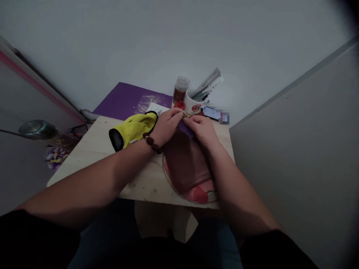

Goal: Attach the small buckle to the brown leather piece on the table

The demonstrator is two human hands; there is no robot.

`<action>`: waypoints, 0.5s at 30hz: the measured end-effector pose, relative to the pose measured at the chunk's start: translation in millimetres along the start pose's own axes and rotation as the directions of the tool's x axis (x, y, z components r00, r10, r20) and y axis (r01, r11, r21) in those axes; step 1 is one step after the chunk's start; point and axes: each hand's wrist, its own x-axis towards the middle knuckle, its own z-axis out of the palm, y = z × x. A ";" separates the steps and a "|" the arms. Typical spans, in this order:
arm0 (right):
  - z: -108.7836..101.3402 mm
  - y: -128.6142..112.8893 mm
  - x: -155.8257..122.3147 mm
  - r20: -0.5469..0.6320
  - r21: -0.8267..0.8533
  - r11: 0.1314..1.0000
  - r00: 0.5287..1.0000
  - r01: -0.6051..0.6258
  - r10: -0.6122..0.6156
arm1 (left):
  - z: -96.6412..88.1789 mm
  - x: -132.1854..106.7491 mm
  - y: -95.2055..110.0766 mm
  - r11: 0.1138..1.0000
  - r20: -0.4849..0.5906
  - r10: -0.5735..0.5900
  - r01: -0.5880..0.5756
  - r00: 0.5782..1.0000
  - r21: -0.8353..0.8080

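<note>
My left hand (167, 124), with a dark beaded bracelet at its wrist, is closed in a pinch. My right hand (205, 130) meets it, thumb and fingers pressed together too. Between the fingertips shows a small tan piece (184, 115), mostly covered by them. A bit of purple sheet (186, 130) lies just below the hands. Under my wrists spreads a dark brown, leather-like sheet (185, 160), resting on a round mat (199, 194) with a red and pink pattern. Left of my left hand lies a yellow glove (134, 129) with black edging.
The wooden table (143, 183) holds a white mug (193, 106) with rulers and pens, a brown-labelled jar (181, 89), a phone (211, 113) and a purple board (119, 99). A glass bottle (37, 129) stands at the left. Walls rise behind and to the right.
</note>
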 end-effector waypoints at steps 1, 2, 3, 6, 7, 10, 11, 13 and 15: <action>-0.2 0.2 0.0 -0.043 0.004 1.000 0.999 0.009 -0.009 | 0.0 0.1 0.2 1.000 0.001 -0.028 0.028 1.000 -0.009; -0.4 0.4 0.1 -0.073 0.010 1.000 0.997 0.017 -0.017 | -0.1 0.1 0.5 0.999 0.004 -0.051 0.051 0.999 -0.013; -0.7 0.7 0.2 -0.070 0.013 1.000 0.997 0.017 -0.016 | -0.2 0.1 0.9 0.998 0.009 -0.060 0.060 0.998 -0.012; -0.5 1.2 0.3 0.057 -0.013 1.000 0.998 -0.009 0.010 | -0.7 0.2 1.6 1.000 0.007 -0.027 0.027 1.000 -0.007; -0.4 1.2 0.3 0.078 -0.029 0.999 0.997 -0.012 0.015 | -0.7 0.3 1.5 1.000 0.003 -0.019 0.019 1.000 -0.014; -0.1 0.6 0.3 0.001 -0.041 0.999 1.000 -0.004 0.004 | -0.5 0.5 0.3 0.997 0.002 -0.055 0.055 0.998 -0.060; -0.1 0.2 0.2 -0.029 -0.031 1.000 1.000 -0.001 0.000 | -0.4 0.6 -0.3 0.995 0.007 -0.073 0.073 0.997 -0.071; -0.3 -0.5 -0.2 -0.008 -0.008 1.000 1.000 0.000 0.000 | -0.4 0.8 -0.9 0.994 0.011 -0.082 0.083 0.997 -0.073; -0.5 -0.4 -0.5 0.069 0.001 1.000 0.998 0.001 -0.001 | -0.6 1.0 -0.7 0.997 0.004 -0.061 0.061 0.998 -0.047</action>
